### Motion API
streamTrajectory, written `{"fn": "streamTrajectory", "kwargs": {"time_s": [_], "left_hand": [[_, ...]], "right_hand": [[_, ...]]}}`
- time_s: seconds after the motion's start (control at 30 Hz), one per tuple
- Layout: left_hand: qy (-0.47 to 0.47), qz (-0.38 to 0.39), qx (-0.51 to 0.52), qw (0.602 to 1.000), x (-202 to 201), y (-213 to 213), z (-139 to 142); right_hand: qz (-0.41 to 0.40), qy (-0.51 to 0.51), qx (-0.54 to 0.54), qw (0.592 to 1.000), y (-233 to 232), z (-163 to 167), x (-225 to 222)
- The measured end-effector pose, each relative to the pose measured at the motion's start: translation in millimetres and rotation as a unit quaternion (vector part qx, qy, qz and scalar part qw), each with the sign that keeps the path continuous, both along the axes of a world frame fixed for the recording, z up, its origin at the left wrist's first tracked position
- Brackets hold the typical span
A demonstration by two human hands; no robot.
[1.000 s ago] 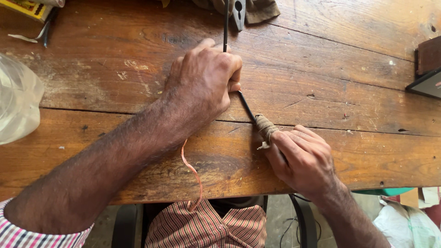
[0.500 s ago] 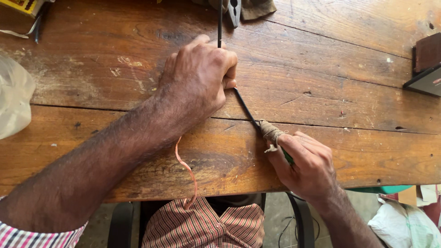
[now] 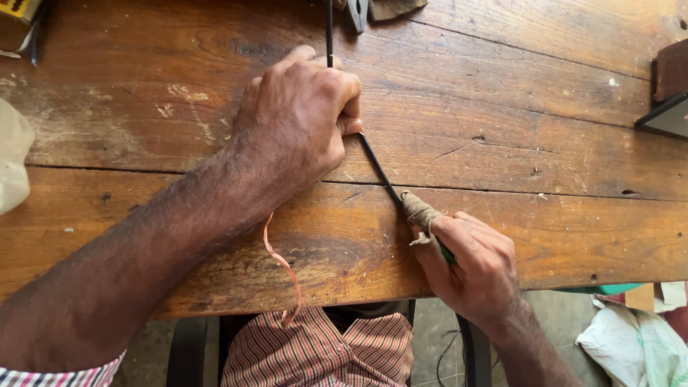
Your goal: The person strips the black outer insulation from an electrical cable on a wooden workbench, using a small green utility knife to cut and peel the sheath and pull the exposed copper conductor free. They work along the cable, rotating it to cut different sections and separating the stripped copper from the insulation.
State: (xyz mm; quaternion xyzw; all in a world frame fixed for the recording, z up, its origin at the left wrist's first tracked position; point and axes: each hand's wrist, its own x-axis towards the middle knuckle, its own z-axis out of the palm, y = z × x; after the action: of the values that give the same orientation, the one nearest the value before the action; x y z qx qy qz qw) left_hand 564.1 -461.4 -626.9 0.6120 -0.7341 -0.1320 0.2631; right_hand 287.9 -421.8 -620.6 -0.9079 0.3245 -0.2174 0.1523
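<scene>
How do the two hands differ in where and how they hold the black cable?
The left hand lies knuckles-up, fist closed over the bare black cable farther up the wooden table. The right hand sits at the table's near edge, fingers pinching beside the cloth-wrapped section. The left forearm crosses the tabletop; the right wrist hangs off it. Both keep a closed grip on the same cable.

Wooden bench (image 3: 545, 107): pliers (image 3: 358, 11) and brown cloth (image 3: 390, 7) at far edge; dark box (image 3: 670, 72) at right edge; pale bag (image 3: 13, 165) at left edge.
</scene>
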Motion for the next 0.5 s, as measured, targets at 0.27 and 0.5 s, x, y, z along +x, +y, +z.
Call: {"fn": "streamTrajectory", "kwargs": {"time_s": [0.27, 0.5], "left_hand": [[0.001, -0.005, -0.013, 1.000, -0.1, 2.9, -0.6], [-0.003, 0.003, -0.004, 1.000, -1.2, 2.8, -0.6]], "right_hand": [[-0.025, -0.003, -0.005, 1.000, 9.7, -4.3, 0.4], [-0.061, -0.013, -0.009, 0.998, 22.1, -2.8, 4.6]]}}
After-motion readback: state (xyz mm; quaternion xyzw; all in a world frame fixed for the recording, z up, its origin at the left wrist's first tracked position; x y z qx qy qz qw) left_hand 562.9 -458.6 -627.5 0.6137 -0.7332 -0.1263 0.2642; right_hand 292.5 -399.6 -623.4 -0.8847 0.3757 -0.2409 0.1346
